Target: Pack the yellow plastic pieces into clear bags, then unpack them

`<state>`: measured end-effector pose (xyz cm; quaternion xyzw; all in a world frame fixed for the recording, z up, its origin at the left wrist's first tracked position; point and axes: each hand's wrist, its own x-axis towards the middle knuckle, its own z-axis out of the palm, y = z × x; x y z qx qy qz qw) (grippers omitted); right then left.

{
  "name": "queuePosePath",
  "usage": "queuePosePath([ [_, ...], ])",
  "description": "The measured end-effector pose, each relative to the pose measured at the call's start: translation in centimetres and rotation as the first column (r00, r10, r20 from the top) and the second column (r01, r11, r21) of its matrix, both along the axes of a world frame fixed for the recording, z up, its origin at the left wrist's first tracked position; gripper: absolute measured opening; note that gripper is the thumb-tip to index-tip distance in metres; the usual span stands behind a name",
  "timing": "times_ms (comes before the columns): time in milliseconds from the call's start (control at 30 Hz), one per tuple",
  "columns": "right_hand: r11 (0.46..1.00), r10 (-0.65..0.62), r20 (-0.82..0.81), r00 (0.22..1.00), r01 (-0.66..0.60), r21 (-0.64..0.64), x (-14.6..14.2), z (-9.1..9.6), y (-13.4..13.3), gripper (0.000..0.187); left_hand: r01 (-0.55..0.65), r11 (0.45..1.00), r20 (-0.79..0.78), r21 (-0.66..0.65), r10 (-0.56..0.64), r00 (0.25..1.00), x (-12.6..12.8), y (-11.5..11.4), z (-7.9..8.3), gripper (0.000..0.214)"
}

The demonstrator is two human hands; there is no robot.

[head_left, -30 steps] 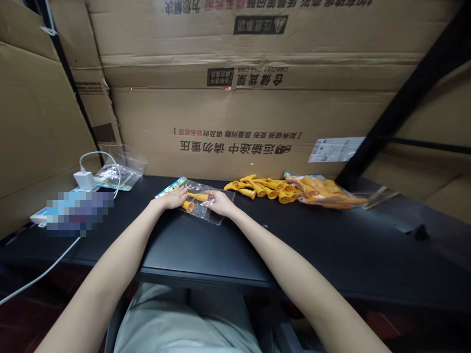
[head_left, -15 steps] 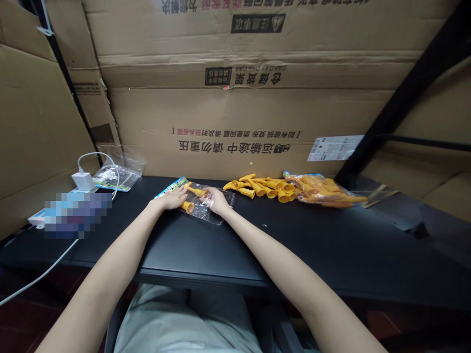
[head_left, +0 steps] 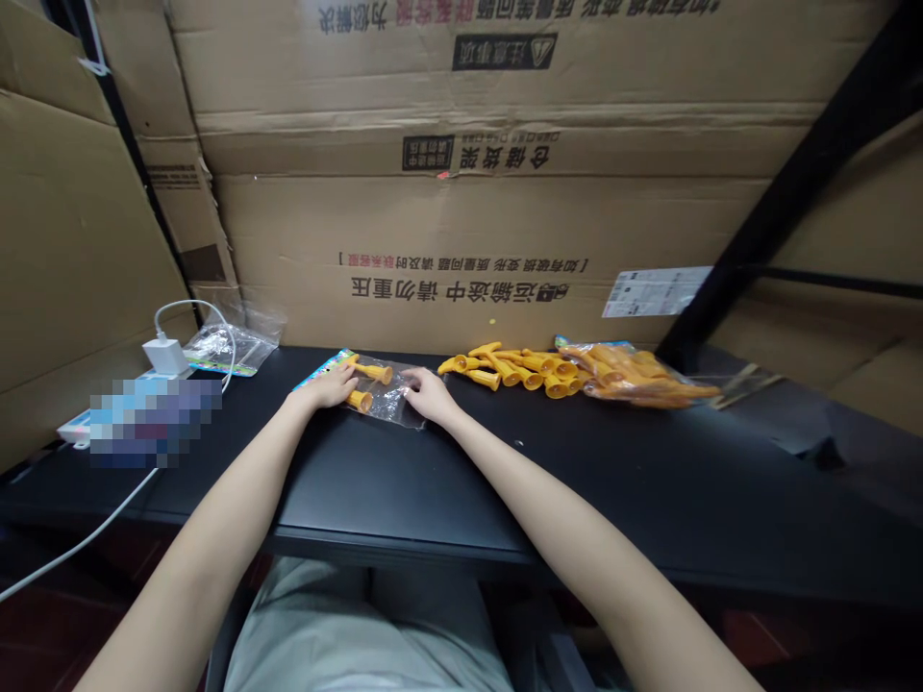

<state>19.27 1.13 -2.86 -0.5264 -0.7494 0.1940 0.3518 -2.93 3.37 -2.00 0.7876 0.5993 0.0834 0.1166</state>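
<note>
A clear plastic bag (head_left: 398, 408) with a colourful printed header lies on the black table. Two orange-yellow plastic pieces with flared, hollow ends, one of them a flared piece (head_left: 359, 401), show at its left part. My left hand (head_left: 333, 386) is closed over the header end, covering the narrow ends of these pieces. At the bag's other end, my right hand (head_left: 431, 396) pinches the film between thumb and fingers. Just right of it lies a loose pile of similar orange-yellow pieces (head_left: 530, 370).
A filled bag of orange-yellow pieces (head_left: 638, 375) lies right of the pile. At the left are an empty-looking clear bag (head_left: 241, 336), a white charger (head_left: 165, 356) with its cable, and a blurred-out item (head_left: 155, 423). Cardboard (head_left: 461, 221) walls the back.
Both hands and the bag have shifted slightly left. The right hand has moved toward the bag's right end, and more of the upper flared piece shows. The pile has stayed put.
</note>
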Motion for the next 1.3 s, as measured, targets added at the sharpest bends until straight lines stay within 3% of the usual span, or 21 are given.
queuePosePath([
  [133, 0.979, -0.134, 0.168, 0.977, 0.104, 0.174, 1.9, 1.5, -0.2, 0.026, -0.113, 0.991, -0.018, 0.073, 0.114, 0.993, -0.9, -0.2, 0.4, 0.057],
  [333, 0.892, -0.422, 0.308, 0.853, 0.330, 0.308, 5.9, 2.7, -0.1, 0.042, -0.387, 0.912, 0.023, 0.133, 0.388, 0.921, -1.5, -1.3, 1.4, 0.039],
  [467, 0.915, -0.396, 0.434, 0.809, 0.309, 0.258, 7.5, 1.9, 0.3, 0.053, -0.492, 0.849, 0.150, 0.195, 0.470, 0.870, -2.3, -1.0, 0.9, 0.033],
  [600, 0.941, -0.337, 0.515, 0.788, 0.274, 0.196, 7.7, 1.3, 0.8, 0.055, -0.538, 0.820, 0.233, 0.194, 0.494, 0.838, -2.9, -0.5, 0.2, 0.027],
  [967, 0.902, -0.423, 0.474, 0.772, 0.310, 0.299, 8.3, 0.1, 2.1, 0.046, -0.536, 0.811, 0.243, 0.234, 0.485, 0.840, -2.9, -0.4, -0.1, 0.023],
  [1100, 0.876, -0.451, 0.433, 0.780, 0.294, 0.382, 8.8, -0.2, 2.5, 0.042, -0.480, 0.800, 0.134, 0.361, 0.465, 0.875, -2.8, -0.5, -0.1, 0.030],
  [1167, 0.851, -0.463, 0.375, 0.803, 0.283, 0.443, 8.8, -0.1, 2.7, 0.042, -0.413, 0.811, 0.109, 0.414, 0.407, 0.907, -2.7, -0.3, -0.2, 0.032],
  [1300, 0.815, -0.407, 0.255, 0.877, 0.222, 0.535, 8.0, 0.5, 2.6, 0.042, -0.190, 0.895, 0.109, 0.403, 0.159, 0.981, -2.3, 0.5, -0.7, 0.038],
])
